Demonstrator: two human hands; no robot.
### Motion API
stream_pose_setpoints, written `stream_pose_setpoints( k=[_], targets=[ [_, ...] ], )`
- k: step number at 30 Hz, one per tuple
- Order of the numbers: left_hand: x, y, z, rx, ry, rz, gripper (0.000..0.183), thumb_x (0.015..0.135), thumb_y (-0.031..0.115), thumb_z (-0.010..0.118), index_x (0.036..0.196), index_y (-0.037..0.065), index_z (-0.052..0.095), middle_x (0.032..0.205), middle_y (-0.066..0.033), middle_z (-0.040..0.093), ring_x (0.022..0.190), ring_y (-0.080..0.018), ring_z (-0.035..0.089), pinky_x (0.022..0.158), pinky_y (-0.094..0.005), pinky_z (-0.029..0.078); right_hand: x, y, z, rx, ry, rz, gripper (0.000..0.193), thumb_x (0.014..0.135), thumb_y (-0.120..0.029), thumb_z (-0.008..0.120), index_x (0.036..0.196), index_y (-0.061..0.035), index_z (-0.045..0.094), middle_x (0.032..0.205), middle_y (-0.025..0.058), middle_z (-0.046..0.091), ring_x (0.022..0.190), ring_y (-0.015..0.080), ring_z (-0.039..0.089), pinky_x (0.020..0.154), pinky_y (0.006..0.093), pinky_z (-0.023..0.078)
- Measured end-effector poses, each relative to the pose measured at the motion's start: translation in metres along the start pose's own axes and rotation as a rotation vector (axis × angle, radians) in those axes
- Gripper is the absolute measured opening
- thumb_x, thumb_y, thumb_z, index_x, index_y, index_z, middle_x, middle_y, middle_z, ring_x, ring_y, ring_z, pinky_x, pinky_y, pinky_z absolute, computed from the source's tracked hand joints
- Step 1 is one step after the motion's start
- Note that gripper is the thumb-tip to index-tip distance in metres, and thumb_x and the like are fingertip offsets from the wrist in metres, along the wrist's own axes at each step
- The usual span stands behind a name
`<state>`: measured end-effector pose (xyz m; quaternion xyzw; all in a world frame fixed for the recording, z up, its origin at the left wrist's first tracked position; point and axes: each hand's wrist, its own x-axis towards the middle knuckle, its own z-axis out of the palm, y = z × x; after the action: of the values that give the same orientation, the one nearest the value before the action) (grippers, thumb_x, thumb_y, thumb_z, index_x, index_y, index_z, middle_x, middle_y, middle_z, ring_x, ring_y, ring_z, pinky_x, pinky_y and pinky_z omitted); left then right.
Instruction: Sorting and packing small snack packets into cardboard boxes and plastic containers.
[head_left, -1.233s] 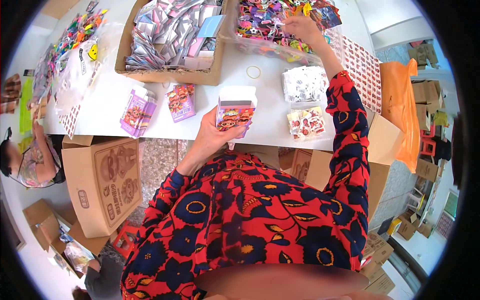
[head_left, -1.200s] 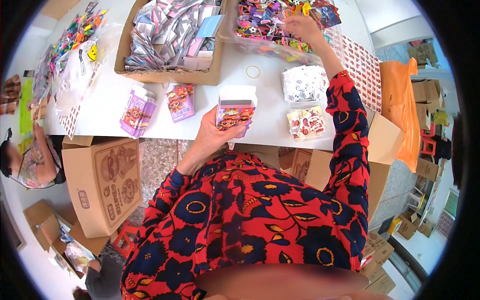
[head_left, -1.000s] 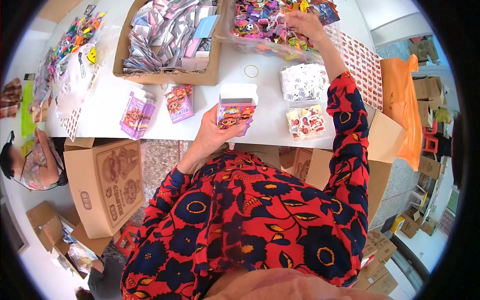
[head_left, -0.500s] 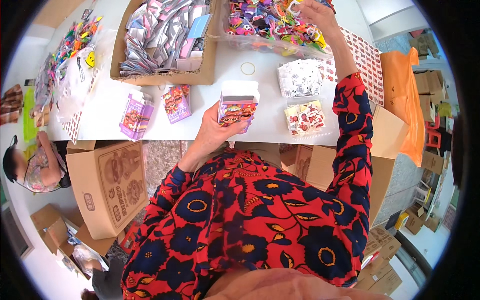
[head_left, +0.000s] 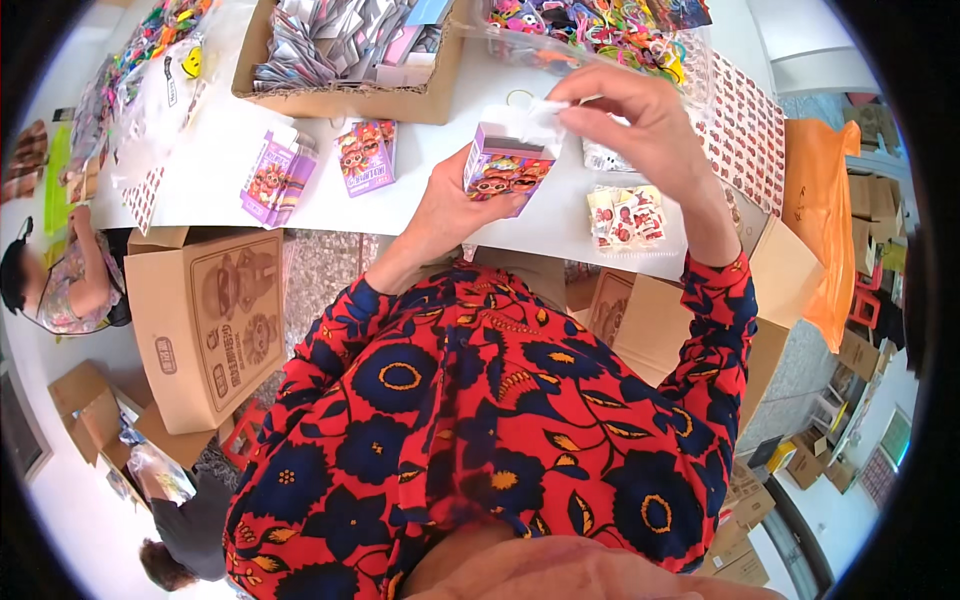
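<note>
My left hand point(head_left: 445, 207) is closed around a small purple printed carton point(head_left: 507, 178), held upright above the table's near edge with its white top flaps raised. At the carton's opening, the thumb and fingers of my right hand point(head_left: 645, 125) are pinched together beside a flap. Whatever they hold there is whitish and too blurred to name. Two more purple cartons lie to the left: a taller one point(head_left: 277, 180) and a smaller printed one point(head_left: 366, 158). To the right is a stack of small picture cards point(head_left: 627, 216), with a white packet point(head_left: 603, 156) partly hidden behind my right hand.
A cardboard box point(head_left: 440, 100) full of flat packets stands at the back, beside a clear bin of colourful trinkets point(head_left: 600, 30). Sheets of red stickers point(head_left: 745, 130) lie right, near an orange bag point(head_left: 815, 220). Large cartons point(head_left: 205, 330) flank me; another person point(head_left: 75, 275) sits far left.
My right hand has come from the trinket bin down to the carton's opening. The carton in my left hand has tilted slightly, and the whole view has shifted a little.
</note>
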<state>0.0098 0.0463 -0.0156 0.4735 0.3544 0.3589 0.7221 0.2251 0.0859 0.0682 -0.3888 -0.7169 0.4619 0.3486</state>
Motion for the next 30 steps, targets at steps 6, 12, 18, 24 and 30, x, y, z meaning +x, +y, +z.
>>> stream_pose_setpoints(
  k=[6, 12, 18, 24, 30],
  targets=[
    [-0.003, -0.007, -0.004, -0.005, -0.003, 0.002, 0.039, 0.079, 0.001, 0.068, 0.115, -0.001, 0.054, 0.093, -0.0052, 0.064, 0.077, -0.009, 0.059, 0.067, -0.0247, 0.051, 0.001, -0.002, 0.028, -0.339, 0.025, -0.181, 0.019, 0.078, -0.005, 0.068, 0.097, -0.0024, 0.068, 0.085, 0.0027, 0.059, 0.07, 0.0094, 0.053, 0.075, 0.0259, 0.048],
    [-0.008, -0.007, -0.008, -0.006, -0.012, -0.009, 0.04, 0.079, 0.004, 0.069, 0.115, -0.002, 0.054, 0.094, -0.006, 0.064, 0.08, -0.0092, 0.06, 0.069, -0.025, 0.052, 0.026, 0.039, -0.024, -0.298, 0.285, 0.034, 0.03, 0.081, -0.008, 0.064, 0.111, -0.0072, 0.063, 0.085, 0.0055, 0.06, 0.071, 0.0141, 0.059, 0.077, 0.033, 0.052],
    [-0.009, -0.01, -0.013, -0.009, -0.002, -0.016, 0.042, 0.079, 0.006, 0.071, 0.116, -0.003, 0.054, 0.1, -0.0072, 0.064, 0.084, -0.0092, 0.06, 0.073, -0.0245, 0.052, 0.051, 0.098, -0.081, -0.953, 0.307, -0.011, 0.031, 0.082, -0.014, 0.064, 0.113, -0.0112, 0.062, 0.092, 0.0099, 0.066, 0.08, 0.0259, 0.065, 0.071, 0.0356, 0.051],
    [-0.006, -0.013, -0.018, 0.044, -0.024, 0.015, 0.038, 0.083, 0.005, 0.066, 0.118, -0.002, 0.053, 0.102, -0.0126, 0.066, 0.09, -0.0175, 0.065, 0.073, -0.0288, 0.056, 0.061, 0.128, -0.095, -1.101, 0.278, 0.2, 0.023, 0.082, -0.019, 0.063, 0.104, -0.0119, 0.064, 0.087, 0.0086, 0.069, 0.076, 0.0283, 0.066, 0.07, 0.0385, 0.05],
    [-0.008, -0.013, -0.02, -0.053, -0.021, -0.025, 0.042, 0.079, 0.007, 0.071, 0.116, -0.002, 0.054, 0.1, -0.006, 0.064, 0.085, -0.0086, 0.059, 0.074, -0.0242, 0.051, 0.05, 0.081, -0.111, -0.973, 0.509, 0.081, 0.019, 0.085, -0.018, 0.06, 0.103, -0.0117, 0.063, 0.077, 0.0077, 0.068, 0.07, 0.0222, 0.066, 0.064, 0.0315, 0.05]
  ],
)
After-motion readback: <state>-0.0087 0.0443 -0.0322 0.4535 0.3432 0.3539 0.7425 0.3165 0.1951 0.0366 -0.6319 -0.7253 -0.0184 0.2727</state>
